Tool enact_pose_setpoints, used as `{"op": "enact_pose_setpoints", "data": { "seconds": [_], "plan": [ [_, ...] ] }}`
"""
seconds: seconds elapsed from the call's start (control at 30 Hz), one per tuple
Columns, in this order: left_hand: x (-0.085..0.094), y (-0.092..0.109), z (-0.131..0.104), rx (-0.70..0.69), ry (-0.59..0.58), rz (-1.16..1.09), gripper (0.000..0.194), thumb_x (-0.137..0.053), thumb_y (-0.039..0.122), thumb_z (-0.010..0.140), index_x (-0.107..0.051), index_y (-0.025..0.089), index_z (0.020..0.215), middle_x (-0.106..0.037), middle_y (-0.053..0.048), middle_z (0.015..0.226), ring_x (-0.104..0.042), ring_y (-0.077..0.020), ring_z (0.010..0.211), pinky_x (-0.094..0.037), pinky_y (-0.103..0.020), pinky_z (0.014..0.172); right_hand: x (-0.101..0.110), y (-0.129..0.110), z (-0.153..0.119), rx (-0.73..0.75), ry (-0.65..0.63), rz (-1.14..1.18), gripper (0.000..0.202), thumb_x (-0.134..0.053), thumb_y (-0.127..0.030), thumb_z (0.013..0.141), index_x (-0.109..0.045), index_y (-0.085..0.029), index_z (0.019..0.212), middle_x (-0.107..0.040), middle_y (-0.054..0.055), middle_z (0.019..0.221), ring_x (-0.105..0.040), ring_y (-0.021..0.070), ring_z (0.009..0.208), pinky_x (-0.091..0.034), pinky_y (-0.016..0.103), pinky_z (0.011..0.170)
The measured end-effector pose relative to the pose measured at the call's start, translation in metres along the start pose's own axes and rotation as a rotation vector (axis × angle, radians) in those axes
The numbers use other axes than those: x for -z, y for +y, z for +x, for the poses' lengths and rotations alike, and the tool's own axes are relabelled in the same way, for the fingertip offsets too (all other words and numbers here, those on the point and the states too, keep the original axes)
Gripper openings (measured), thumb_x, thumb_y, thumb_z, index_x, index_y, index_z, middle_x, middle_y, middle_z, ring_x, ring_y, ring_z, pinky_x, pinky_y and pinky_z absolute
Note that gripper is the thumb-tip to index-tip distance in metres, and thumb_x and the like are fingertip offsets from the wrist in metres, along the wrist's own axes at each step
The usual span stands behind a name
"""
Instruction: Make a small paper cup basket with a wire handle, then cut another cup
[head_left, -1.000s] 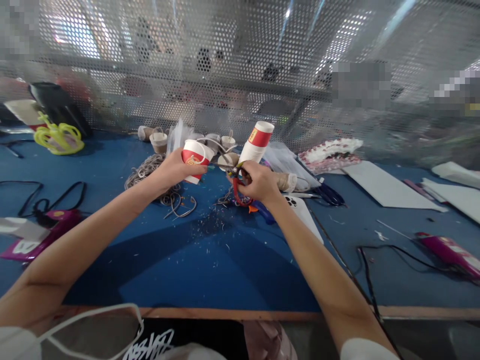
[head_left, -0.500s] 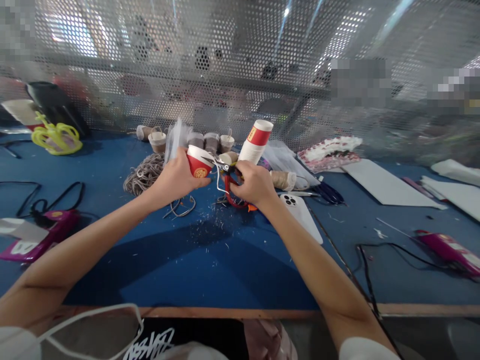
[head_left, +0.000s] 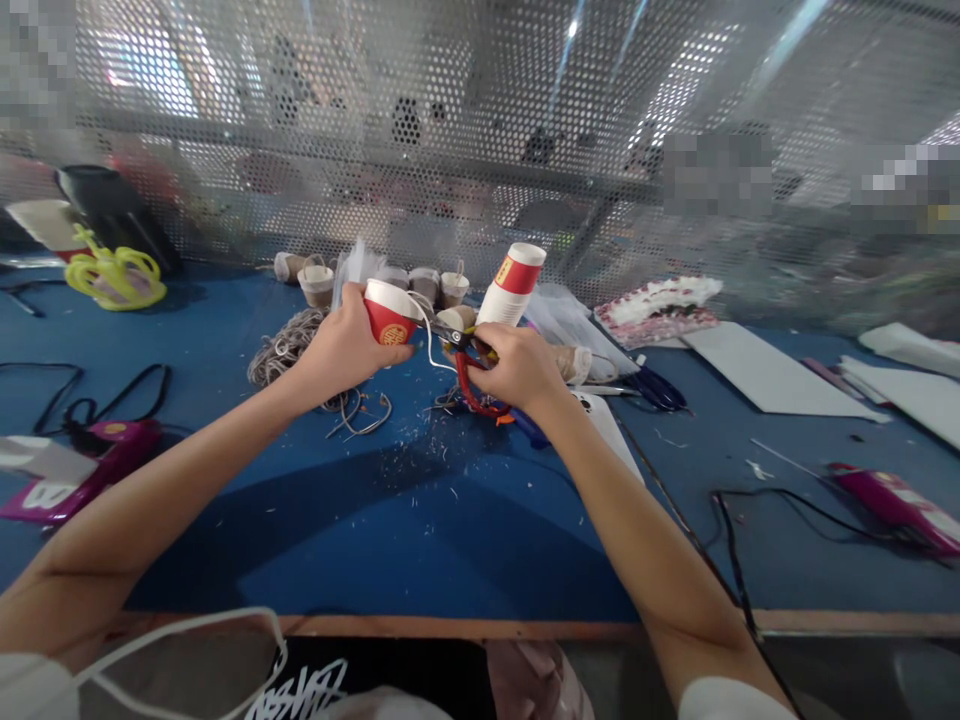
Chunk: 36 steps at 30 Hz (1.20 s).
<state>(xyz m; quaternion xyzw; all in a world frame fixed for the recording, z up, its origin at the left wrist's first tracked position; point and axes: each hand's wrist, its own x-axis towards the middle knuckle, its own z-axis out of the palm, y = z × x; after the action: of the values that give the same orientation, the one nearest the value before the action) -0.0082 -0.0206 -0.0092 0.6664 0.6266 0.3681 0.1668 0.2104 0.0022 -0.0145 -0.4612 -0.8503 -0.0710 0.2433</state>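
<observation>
My left hand (head_left: 349,345) is closed around a red paper cup (head_left: 390,322) with a white rim, held above the table and tilted a little. In my right hand (head_left: 523,365) is a pair of scissors (head_left: 472,385) with red handles. The blades point left and lie at the cup's rim on its right side, looking nearly closed. From that side a thin white strip (head_left: 430,345) curls down towards the scissors. Behind my right hand stands a stack of paper cups (head_left: 510,290), upside down and leaning right. Fingers partly hide the scissor handles.
Grey cord (head_left: 285,350) lies in a heap behind my left wrist. Small twine-handled pots (head_left: 316,284) stand at the back. A white phone (head_left: 611,430) is partly under my right forearm. Purple glue guns (head_left: 896,505) with black cables lie at both sides.
The cup and my left hand have shifted slightly left and up. The scissor blades, spread before, have come together. The white strip now arches higher beside the rim.
</observation>
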Motion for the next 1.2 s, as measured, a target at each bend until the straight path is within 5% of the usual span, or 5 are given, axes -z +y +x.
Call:
{"op": "enact_pose_setpoints", "data": {
  "seconds": [0.8,1.2],
  "plan": [
    [0.005,0.004,-0.002,-0.035,-0.021,0.078,0.062,-0.074,0.035,0.068,-0.036,0.017,0.113,-0.060,-0.013,0.103,-0.063,-0.0335,0.098,-0.053,-0.044,0.082,0.001,0.000,-0.001,-0.005,0.010,-0.043,0.024,-0.057,-0.040,0.080,-0.059,-0.017,0.073,-0.060,0.005,0.066,-0.048,0.0140,0.060,-0.028,0.029,0.056],
    [-0.015,0.005,-0.014,-0.102,0.028,0.153,0.057,-0.071,0.033,0.069,-0.038,0.018,0.113,-0.063,-0.013,0.099,-0.064,-0.0336,0.097,-0.054,-0.043,0.080,-0.005,-0.017,-0.005,-0.039,0.056,-0.181,0.026,-0.054,-0.030,0.080,-0.065,-0.011,0.095,-0.068,0.012,0.083,-0.058,0.0195,0.069,-0.025,0.030,0.054]
  ]
}}
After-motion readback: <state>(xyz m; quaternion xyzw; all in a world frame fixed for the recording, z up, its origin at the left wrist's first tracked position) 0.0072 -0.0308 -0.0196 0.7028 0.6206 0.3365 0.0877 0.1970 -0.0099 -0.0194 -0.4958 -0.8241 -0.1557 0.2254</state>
